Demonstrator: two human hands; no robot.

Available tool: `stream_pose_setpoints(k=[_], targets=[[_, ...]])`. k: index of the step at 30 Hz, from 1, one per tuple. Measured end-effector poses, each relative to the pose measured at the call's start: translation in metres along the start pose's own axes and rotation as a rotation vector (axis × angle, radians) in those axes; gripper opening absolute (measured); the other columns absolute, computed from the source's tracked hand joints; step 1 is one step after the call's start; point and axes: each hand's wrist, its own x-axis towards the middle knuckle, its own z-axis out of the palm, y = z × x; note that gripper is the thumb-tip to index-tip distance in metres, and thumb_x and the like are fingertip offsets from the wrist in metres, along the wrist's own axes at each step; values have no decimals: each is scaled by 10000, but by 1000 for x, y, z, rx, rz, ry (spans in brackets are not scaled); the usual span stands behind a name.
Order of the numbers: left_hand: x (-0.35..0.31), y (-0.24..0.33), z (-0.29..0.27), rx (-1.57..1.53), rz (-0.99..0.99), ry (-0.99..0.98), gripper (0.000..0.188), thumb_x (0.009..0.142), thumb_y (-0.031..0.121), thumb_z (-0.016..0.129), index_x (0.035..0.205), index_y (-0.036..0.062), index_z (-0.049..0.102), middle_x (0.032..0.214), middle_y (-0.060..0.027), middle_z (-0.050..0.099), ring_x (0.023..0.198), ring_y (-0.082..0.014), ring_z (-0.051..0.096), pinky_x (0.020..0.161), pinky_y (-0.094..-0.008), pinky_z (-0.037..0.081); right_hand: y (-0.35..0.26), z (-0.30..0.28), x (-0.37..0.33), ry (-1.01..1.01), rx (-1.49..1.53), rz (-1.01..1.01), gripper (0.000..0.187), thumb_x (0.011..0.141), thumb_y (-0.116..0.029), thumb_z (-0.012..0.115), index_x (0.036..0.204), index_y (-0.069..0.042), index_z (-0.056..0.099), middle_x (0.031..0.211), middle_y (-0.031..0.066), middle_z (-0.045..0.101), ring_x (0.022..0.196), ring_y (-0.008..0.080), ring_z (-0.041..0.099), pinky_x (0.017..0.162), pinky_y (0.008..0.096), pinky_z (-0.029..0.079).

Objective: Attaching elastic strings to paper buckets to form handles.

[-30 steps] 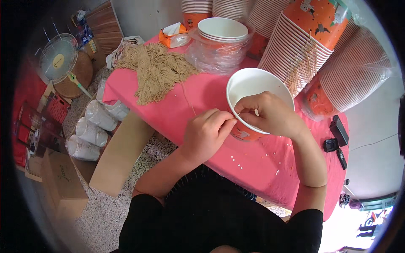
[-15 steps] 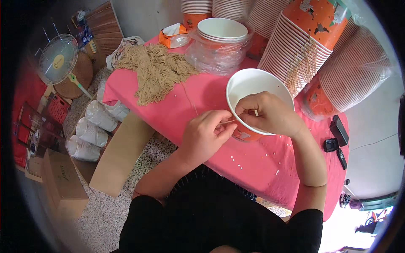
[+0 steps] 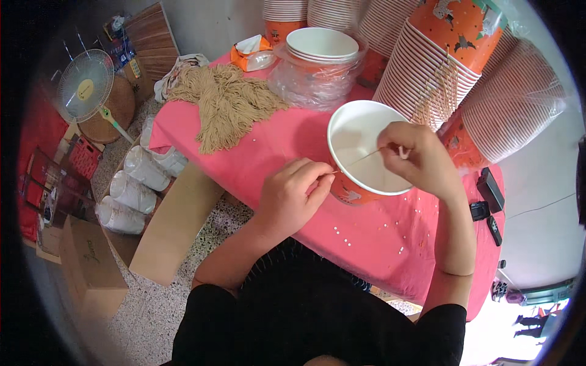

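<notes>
An orange paper bucket [image 3: 356, 130] with a white inside stands upright on the pink-covered table. Just outside its left rim, my left hand [image 3: 292, 194] pinches a thin tan cord between thumb and fingertips. The cord [image 3: 366, 157] runs from there across the bucket's mouth to my right hand [image 3: 422, 160], whose closed fingers grip it above the right part of the opening. Whether it goes through the wall or over the rim I cannot tell. Farther back on the left lies a heap of tan cords [image 3: 229, 100].
Stacked orange buckets [image 3: 421, 73] stand behind on the right, some in clear plastic, with tan cords hanging from one. A plastic-wrapped stack [image 3: 322, 44] and a tissue pack [image 3: 251, 52] sit at the back. White bits [image 3: 345, 239] dot the cloth. A cardboard box [image 3: 174, 226] stands left.
My right hand has moved right and slightly back from the bucket's near left rim, drawing the cord out straight across the mouth. My left hand stays by the rim.
</notes>
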Motion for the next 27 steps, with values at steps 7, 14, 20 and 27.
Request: stream_pose_setpoints(k=[7, 14, 20, 27], targets=[[3, -10, -8, -31, 19, -54, 112, 862, 19, 666, 972, 0, 676, 809, -91, 663, 654, -151, 616, 586, -273, 489, 5, -50, -52, 547, -216, 72, 98, 787, 32, 584, 884, 28, 595, 772, 31, 578, 674, 86, 512, 592, 240, 423], [-4, -21, -31, -740, -392, -324, 192, 953, 40, 573, 1120, -34, 632, 829, -35, 651, 731, -85, 600, 702, -230, 503, 47, -100, -125, 870, -474, 329, 55, 846, -25, 584, 893, 4, 593, 729, 36, 561, 665, 73, 517, 570, 263, 431], [-8, -43, -41, -1178, -452, -428, 205, 950, 47, 515, 1078, -65, 629, 866, -161, 677, 722, -201, 646, 684, -321, 551, 41, -90, -130, 748, -788, 709, 137, 825, -158, 558, 862, -34, 602, 787, 181, 634, 741, 355, 637, 659, 442, 477], [-5, -24, -40, -1321, -361, -545, 254, 953, 45, 490, 1165, -54, 590, 1057, -213, 682, 797, -227, 679, 733, -333, 562, 57, -71, -131, 338, -1052, 725, 175, 838, -89, 528, 925, -66, 678, 824, 178, 667, 819, 360, 659, 678, 469, 494]])
